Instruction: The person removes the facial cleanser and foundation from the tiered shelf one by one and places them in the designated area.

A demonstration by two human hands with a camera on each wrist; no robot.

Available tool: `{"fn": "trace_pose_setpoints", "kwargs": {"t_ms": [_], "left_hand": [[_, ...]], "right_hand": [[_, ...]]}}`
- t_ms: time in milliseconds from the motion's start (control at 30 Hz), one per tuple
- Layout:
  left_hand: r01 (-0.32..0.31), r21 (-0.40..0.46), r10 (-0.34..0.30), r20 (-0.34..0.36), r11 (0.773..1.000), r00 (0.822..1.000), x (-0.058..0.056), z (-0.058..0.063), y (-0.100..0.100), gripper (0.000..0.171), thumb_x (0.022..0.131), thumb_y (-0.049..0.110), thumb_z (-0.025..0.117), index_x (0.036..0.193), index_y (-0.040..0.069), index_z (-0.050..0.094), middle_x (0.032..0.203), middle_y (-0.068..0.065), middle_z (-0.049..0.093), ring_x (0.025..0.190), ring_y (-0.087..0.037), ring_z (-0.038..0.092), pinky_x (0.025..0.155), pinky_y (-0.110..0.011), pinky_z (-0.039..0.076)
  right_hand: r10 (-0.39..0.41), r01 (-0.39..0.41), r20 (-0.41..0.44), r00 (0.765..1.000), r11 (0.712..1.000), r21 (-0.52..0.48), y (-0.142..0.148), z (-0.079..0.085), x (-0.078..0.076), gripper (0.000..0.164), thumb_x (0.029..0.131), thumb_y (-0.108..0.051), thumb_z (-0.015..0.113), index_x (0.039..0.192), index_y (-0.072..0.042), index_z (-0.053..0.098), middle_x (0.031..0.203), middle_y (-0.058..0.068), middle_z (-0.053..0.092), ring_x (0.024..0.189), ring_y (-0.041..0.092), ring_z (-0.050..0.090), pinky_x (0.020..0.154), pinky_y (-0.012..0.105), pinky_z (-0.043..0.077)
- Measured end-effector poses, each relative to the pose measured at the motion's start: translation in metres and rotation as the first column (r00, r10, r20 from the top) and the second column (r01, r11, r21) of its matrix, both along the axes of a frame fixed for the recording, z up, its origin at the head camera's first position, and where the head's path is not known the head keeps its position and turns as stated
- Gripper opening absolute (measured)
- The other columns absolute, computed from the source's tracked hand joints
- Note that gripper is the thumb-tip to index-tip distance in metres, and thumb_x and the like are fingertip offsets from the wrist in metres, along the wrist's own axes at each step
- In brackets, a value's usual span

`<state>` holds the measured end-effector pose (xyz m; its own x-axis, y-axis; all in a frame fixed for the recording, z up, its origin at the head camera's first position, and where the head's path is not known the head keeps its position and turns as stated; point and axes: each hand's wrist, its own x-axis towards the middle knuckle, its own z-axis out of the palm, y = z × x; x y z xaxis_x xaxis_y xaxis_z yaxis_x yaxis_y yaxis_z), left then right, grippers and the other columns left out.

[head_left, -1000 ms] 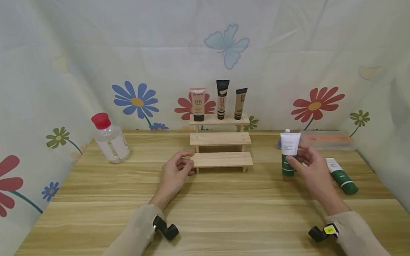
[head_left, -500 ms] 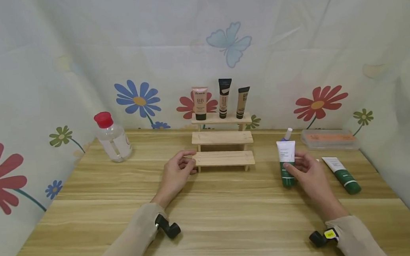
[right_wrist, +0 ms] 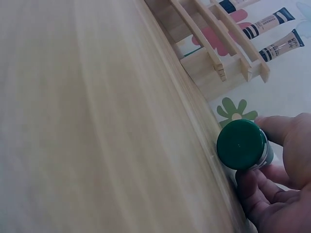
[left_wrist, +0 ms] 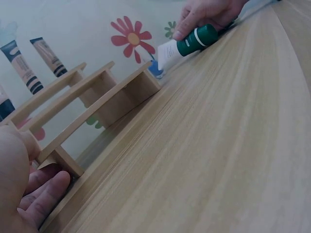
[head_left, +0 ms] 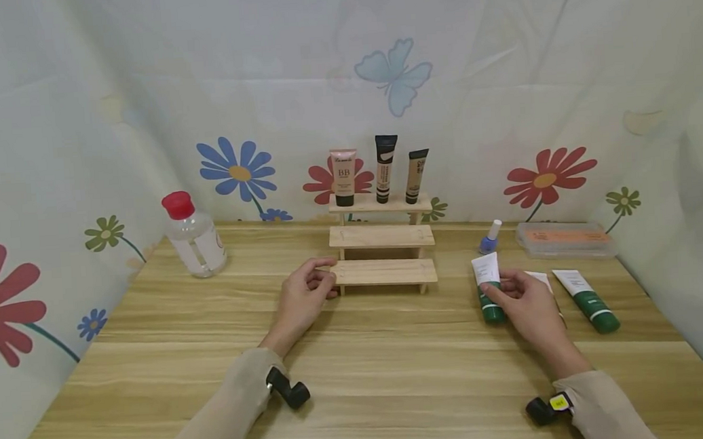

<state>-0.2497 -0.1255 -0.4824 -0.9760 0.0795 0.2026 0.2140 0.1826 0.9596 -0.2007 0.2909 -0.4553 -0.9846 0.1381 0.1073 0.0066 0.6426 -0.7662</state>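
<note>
My right hand [head_left: 532,305] pinches a green-and-white squeeze tube [head_left: 485,268] between thumb and fingers, its green cap [right_wrist: 240,144] pointing down and tilted slightly. In the left wrist view that tube leans close over the table. At the left end of a three-step wooden stand [head_left: 386,271], my left hand [head_left: 300,298] grips the lowest step by its corner and leg. On the top step stand a pink BB cream tube [head_left: 343,174], a black-topped tube [head_left: 384,176] and a smaller tan tube [head_left: 416,177]. The two lower steps carry nothing.
Right of my right hand lies another green-and-white tube [head_left: 586,302]; a white-ended tube [head_left: 540,278] is mostly hidden behind the hand. Beyond them are a blue nail polish bottle [head_left: 489,242] and a clear plastic case [head_left: 567,240]. A red-capped bottle [head_left: 194,241] stands back left.
My right hand has brought the tube down and slightly toward me, uncovering the nail polish bottle. The left hand keeps its place at the stand.
</note>
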Motion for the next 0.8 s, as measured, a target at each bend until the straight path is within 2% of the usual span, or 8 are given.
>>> {"fn": "trace_pose_setpoints", "kwargs": {"t_ms": [133, 333, 500, 567, 667, 700, 733, 800], "left_hand": [[-0.005, -0.003, 0.005, 0.004, 1.000, 1.000, 0.0002, 0.0005, 0.0003, 0.027, 0.112, 0.012, 0.068, 0.138, 0.011, 0.074, 0.108, -0.019, 0.076, 0.095, -0.033, 0.078, 0.084, -0.033, 0.072], [-0.008, -0.003, 0.008, 0.008, 1.000, 1.000, 0.0005, 0.0005, 0.0002, 0.027, 0.112, 0.013, 0.068, 0.138, 0.012, 0.075, 0.106, -0.019, 0.075, 0.094, -0.032, 0.079, 0.084, -0.033, 0.072], [-0.005, -0.001, 0.005, 0.011, 1.000, 1.000, 0.0003, -0.0001, 0.0001, 0.026, 0.112, 0.013, 0.068, 0.138, 0.012, 0.075, 0.107, -0.019, 0.076, 0.094, -0.033, 0.079, 0.085, -0.034, 0.072], [-0.005, -0.002, 0.005, 0.009, 1.000, 1.000, 0.0001, -0.0005, 0.0000, 0.027, 0.112, 0.013, 0.068, 0.138, 0.012, 0.075, 0.107, -0.019, 0.076, 0.094, -0.033, 0.079, 0.084, -0.033, 0.072], [-0.004, -0.006, 0.004, 0.007, 1.000, 1.000, 0.0003, -0.0003, -0.0003, 0.027, 0.113, 0.013, 0.068, 0.139, 0.011, 0.074, 0.107, -0.019, 0.076, 0.094, -0.033, 0.079, 0.084, -0.033, 0.072], [-0.004, -0.008, 0.004, 0.006, 1.000, 1.000, 0.0004, -0.0003, -0.0004, 0.027, 0.113, 0.013, 0.068, 0.139, 0.011, 0.074, 0.107, -0.019, 0.076, 0.094, -0.033, 0.079, 0.084, -0.033, 0.072], [-0.004, -0.008, 0.004, 0.005, 1.000, 1.000, 0.0006, 0.0001, -0.0003, 0.027, 0.113, 0.013, 0.068, 0.139, 0.011, 0.074, 0.107, -0.019, 0.076, 0.094, -0.033, 0.079, 0.084, -0.033, 0.072], [-0.003, -0.007, 0.003, 0.003, 1.000, 1.000, 0.0010, 0.0008, -0.0001, 0.028, 0.113, 0.013, 0.068, 0.140, 0.011, 0.074, 0.107, -0.019, 0.076, 0.094, -0.033, 0.079, 0.084, -0.033, 0.072]], "right_hand": [[-0.006, 0.006, 0.018, 1.000, 1.000, 0.027, -0.0013, 0.0004, 0.0001, 0.064, 0.107, -0.045, 0.077, 0.148, 0.003, 0.065, 0.126, 0.023, 0.076, 0.114, 0.032, 0.075, 0.077, 0.007, 0.052], [-0.023, 0.022, 0.019, 1.000, 0.998, 0.056, -0.0043, 0.0014, 0.0000, 0.066, 0.106, -0.046, 0.078, 0.153, -0.001, 0.062, 0.133, 0.023, 0.074, 0.118, 0.035, 0.073, 0.082, 0.013, 0.053], [-0.048, 0.050, -0.036, 0.998, 0.997, 0.066, -0.0041, 0.0005, 0.0008, 0.059, 0.106, -0.035, 0.080, 0.151, -0.001, 0.062, 0.134, 0.023, 0.073, 0.118, 0.036, 0.073, 0.082, 0.011, 0.051], [-0.055, 0.057, -0.052, 0.997, 0.997, 0.049, -0.0043, 0.0005, 0.0011, 0.056, 0.106, -0.030, 0.080, 0.150, 0.000, 0.061, 0.135, 0.024, 0.072, 0.119, 0.038, 0.072, 0.088, 0.016, 0.055], [-0.070, 0.072, -0.067, 0.995, 0.997, 0.030, -0.0046, 0.0009, 0.0005, 0.053, 0.106, -0.024, 0.080, 0.149, 0.001, 0.061, 0.134, 0.025, 0.071, 0.121, 0.038, 0.071, 0.090, 0.015, 0.054], [-0.076, 0.078, -0.068, 0.995, 0.997, 0.023, -0.0048, 0.0011, -0.0001, 0.052, 0.106, -0.022, 0.080, 0.149, 0.001, 0.061, 0.134, 0.025, 0.071, 0.122, 0.038, 0.070, 0.094, 0.019, 0.056], [-0.082, 0.084, -0.069, 0.994, 0.996, 0.016, -0.0047, 0.0011, -0.0007, 0.051, 0.106, -0.021, 0.080, 0.149, 0.001, 0.061, 0.134, 0.025, 0.071, 0.122, 0.038, 0.070, 0.095, 0.019, 0.056], [-0.094, 0.095, -0.074, 0.993, 0.995, 0.013, -0.0041, 0.0009, -0.0016, 0.051, 0.106, -0.018, 0.079, 0.149, 0.001, 0.061, 0.135, 0.024, 0.070, 0.123, 0.037, 0.070, 0.089, 0.008, 0.052]]}}
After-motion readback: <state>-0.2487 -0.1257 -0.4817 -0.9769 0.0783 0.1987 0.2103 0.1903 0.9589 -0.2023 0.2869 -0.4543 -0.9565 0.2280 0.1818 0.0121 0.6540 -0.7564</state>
